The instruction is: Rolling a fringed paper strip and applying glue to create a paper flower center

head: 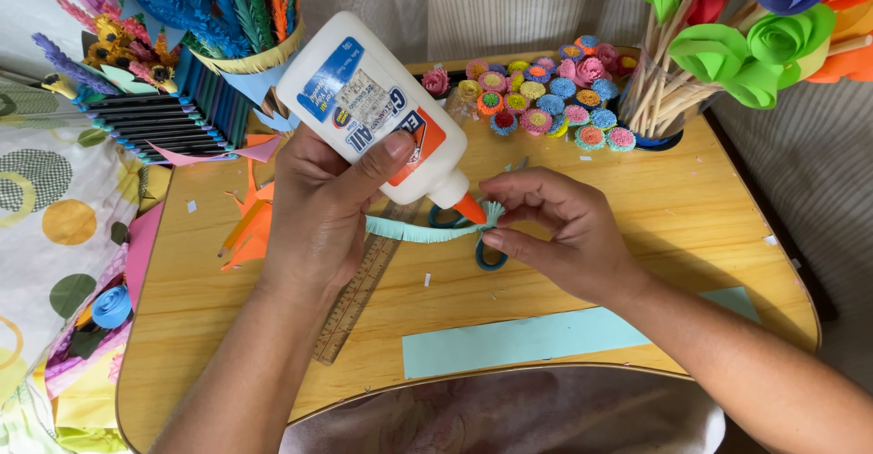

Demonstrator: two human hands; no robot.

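My left hand (318, 213) grips a white glue bottle (373, 104), tilted so its orange nozzle (470, 208) points down to the right. The nozzle tip touches the end of a teal fringed paper strip (414, 230). My right hand (559, 231) pinches that strip's rolled end between thumb and fingers. Teal-handled scissors (486, 256) lie under both hands on the small wooden table (709, 208). A clear ruler (356, 295) lies diagonally below the left hand.
A pale teal paper rectangle (527, 340) lies near the front edge. Several small fringed paper flowers (541, 99) sit at the back. A cup of paper roses on sticks (727, 45) stands back right. Orange paper scraps (250, 227) and a stacked paper craft (173, 113) are left.
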